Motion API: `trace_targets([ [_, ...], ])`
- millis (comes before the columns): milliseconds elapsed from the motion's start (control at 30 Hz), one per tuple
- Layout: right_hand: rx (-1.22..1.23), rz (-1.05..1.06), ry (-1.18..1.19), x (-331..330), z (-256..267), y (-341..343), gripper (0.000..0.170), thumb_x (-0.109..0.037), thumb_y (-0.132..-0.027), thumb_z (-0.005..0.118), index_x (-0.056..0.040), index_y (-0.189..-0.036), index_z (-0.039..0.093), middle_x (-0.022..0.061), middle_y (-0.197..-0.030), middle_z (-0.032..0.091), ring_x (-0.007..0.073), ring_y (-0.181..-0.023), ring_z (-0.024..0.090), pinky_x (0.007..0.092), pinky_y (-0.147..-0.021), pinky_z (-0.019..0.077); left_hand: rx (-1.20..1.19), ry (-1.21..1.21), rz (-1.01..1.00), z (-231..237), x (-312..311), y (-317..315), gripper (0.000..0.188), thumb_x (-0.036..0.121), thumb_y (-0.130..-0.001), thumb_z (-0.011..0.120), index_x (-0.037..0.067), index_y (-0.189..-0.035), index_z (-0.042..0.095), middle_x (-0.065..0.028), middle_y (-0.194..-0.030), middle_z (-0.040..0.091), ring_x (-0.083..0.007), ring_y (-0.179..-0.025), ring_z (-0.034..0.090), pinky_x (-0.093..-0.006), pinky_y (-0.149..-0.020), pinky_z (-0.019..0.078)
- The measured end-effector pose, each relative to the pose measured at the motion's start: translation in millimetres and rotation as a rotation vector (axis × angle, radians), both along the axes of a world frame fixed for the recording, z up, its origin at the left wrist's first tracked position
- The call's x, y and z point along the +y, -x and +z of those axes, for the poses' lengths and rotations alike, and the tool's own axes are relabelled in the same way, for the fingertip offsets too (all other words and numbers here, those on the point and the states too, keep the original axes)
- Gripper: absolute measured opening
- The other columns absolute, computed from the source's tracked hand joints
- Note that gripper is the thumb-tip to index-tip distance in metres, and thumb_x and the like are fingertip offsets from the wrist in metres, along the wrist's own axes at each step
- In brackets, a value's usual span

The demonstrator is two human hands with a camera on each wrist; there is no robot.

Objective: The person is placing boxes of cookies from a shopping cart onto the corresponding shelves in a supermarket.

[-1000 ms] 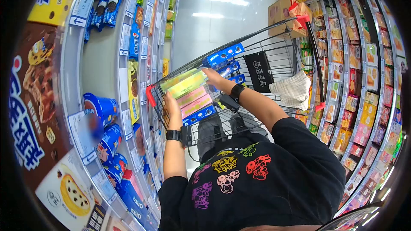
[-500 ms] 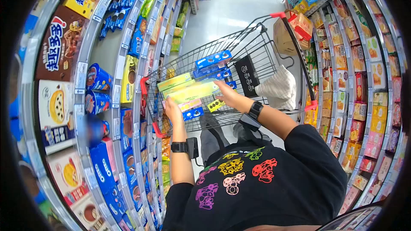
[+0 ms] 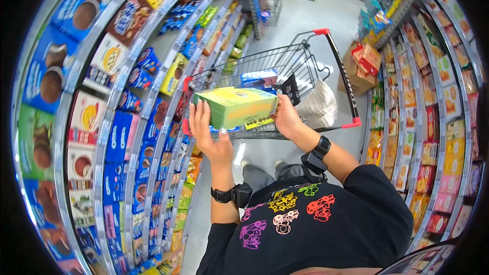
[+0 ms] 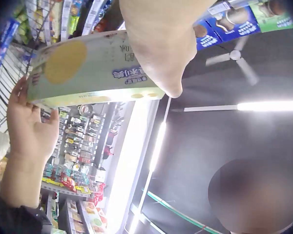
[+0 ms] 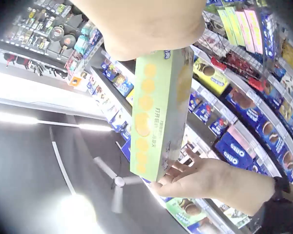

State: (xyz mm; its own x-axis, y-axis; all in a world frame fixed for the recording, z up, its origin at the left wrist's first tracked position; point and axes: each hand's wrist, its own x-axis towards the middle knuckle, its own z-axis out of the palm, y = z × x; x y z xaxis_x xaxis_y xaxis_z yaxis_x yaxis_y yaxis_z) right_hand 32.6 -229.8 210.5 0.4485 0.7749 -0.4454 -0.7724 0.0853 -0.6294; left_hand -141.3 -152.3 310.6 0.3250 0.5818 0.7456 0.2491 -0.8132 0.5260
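Both hands hold a light-green and yellow snack box, raised over the near side of the shopping cart. My left hand grips its left end, fingers up along the end face and thumb at the lower edge. At the other end, my right hand holds the corner; part of its fingers is hidden behind the box. The left wrist view shows the right hand at the far end of the box. Behind the box, the cart holds blue cookie boxes and a yellow-green pack.
A pale cloth bag hangs near the cart handle. Shelves of cookie boxes rise close on the left, and packaged snacks line the right. A cardboard carton stands beyond the cart; shiny floor stretches ahead.
The green box has come up out of the cart toward the body and tilted, its long side now facing the head camera. The left hand's fingers now lie along the end face.
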Motion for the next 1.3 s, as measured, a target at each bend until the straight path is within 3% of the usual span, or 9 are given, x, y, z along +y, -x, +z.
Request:
trace_targets([
  [167,0.084,0.21,-0.055,0.3,17.2,50.5,0.046,-0.045,-0.086,0.042,-0.0071,-0.108,0.057,0.0034,-0.104,0.062,0.0176,-0.098,0.056,0.0315,-0.091,0.0386,0.007,-0.19,0.014,19.6,-35.9,51.5,0.06,0.056,-0.079,0.054,0.01,-0.117,0.056,-0.0182,-0.134,0.04,-0.0467,-0.128,0.025,-0.0554,-0.102,0.0233],
  [300,0.127,0.437,-0.151,13.3,33.6,126.5,0.047,-0.043,-0.088,0.041,-0.0046,-0.11,0.056,0.0065,-0.108,0.061,0.0192,-0.102,0.056,0.0334,-0.092,0.0389,0.025,-0.381,0.14,38.9,-67.8,120.6,0.068,0.052,-0.066,0.072,0.016,-0.119,0.05,-0.0136,-0.128,0.037,-0.0466,-0.119,0.034,-0.0592,-0.093,0.0327],
  [467,0.265,0.639,-0.303,25.7,42.4,226.6,0.041,-0.033,-0.093,0.038,0.0007,-0.109,0.054,0.0104,-0.111,0.06,0.0205,-0.107,0.054,0.0342,-0.096,0.0378,0.053,-0.492,0.419,50.5,-99.4,212.5,0.07,0.055,-0.064,0.073,0.017,-0.116,0.046,-0.0117,-0.122,0.036,-0.0471,-0.115,0.036,-0.0586,-0.089,0.0368],
  [733,-0.053,0.73,-0.673,10.0,107.6,324.2,0.047,-0.037,-0.092,0.036,-0.0024,-0.123,0.045,0.0078,-0.125,0.051,0.0173,-0.116,0.044,0.0317,-0.102,0.0286,-0.296,-0.375,0.631,54.8,-126.5,339.0,0.083,0.063,-0.07,0.063,0.01,-0.125,0.032,-0.0181,-0.13,0.029,-0.0351,-0.123,0.033,-0.0492,-0.099,0.033],
  [867,-0.298,0.699,-0.858,4.5,119.0,340.0,0.07,-0.036,-0.085,0.047,0.0018,-0.138,0.023,0.0114,-0.141,0.032,0.0227,-0.131,0.028,0.0356,-0.108,0.0187,-0.55,-0.333,0.587,62.8,-122.1,369.5,0.083,0.064,-0.075,0.057,0.006,-0.128,0.03,-0.0215,-0.137,0.027,-0.0348,-0.129,0.027,-0.0471,-0.103,0.031],
  [967,-0.732,0.667,-1.029,2.8,135.2,339.4,0.09,-0.034,-0.073,0.057,0.0039,-0.141,0.01,0.0154,-0.148,0.015,0.028,-0.136,0.015,0.0375,-0.109,0.0102,-0.721,-0.259,0.468,62.4,-117.4,383.8,0.082,0.059,-0.077,0.059,0.003,-0.13,0.03,-0.0203,-0.135,0.034,-0.0316,-0.127,0.034,-0.0457,-0.098,0.0384],
  [1067,-1.232,0.641,-1.084,6.3,153.5,321.0,0.101,-0.032,-0.065,0.061,0.0042,-0.141,0.004,0.0192,-0.149,0.006,0.0315,-0.137,0.009,0.0391,-0.109,0.0063,-0.903,0.119,0.287,54.3,-122.6,393.1,0.076,0.048,-0.08,0.062,0.002,-0.13,0.03,-0.017,-0.132,0.039,-0.0291,-0.123,0.041,-0.04,-0.091,0.0453],
  [1100,-1.246,0.636,-1.051,7.2,152.5,318.7,0.101,-0.029,-0.065,0.062,0.0039,-0.141,0.004,0.0213,-0.147,0.009,0.0319,-0.136,0.011,0.0395,-0.109,0.0092,-0.927,0.107,0.188,59.4,-120.7,392.7,0.069,0.039,-0.083,0.063,0.0,-0.131,0.031,-0.0133,-0.126,0.045,-0.0247,-0.113,0.049,-0.0351,-0.086,0.0489],
  [1300,-1.198,0.69,-0.915,15.1,176.1,316.2,0.094,-0.01,-0.069,0.061,0.0025,-0.141,0.002,0.0231,-0.141,0.024,0.0302,-0.13,0.029,0.0373,-0.106,0.0227,-0.705,0.153,0.336,39.9,-113.4,412.1,0.057,0.025,-0.088,0.055,-0.004,-0.133,0.034,-0.0125,-0.116,0.052,-0.019,-0.094,0.059,-0.0305,-0.066,0.0536],
])
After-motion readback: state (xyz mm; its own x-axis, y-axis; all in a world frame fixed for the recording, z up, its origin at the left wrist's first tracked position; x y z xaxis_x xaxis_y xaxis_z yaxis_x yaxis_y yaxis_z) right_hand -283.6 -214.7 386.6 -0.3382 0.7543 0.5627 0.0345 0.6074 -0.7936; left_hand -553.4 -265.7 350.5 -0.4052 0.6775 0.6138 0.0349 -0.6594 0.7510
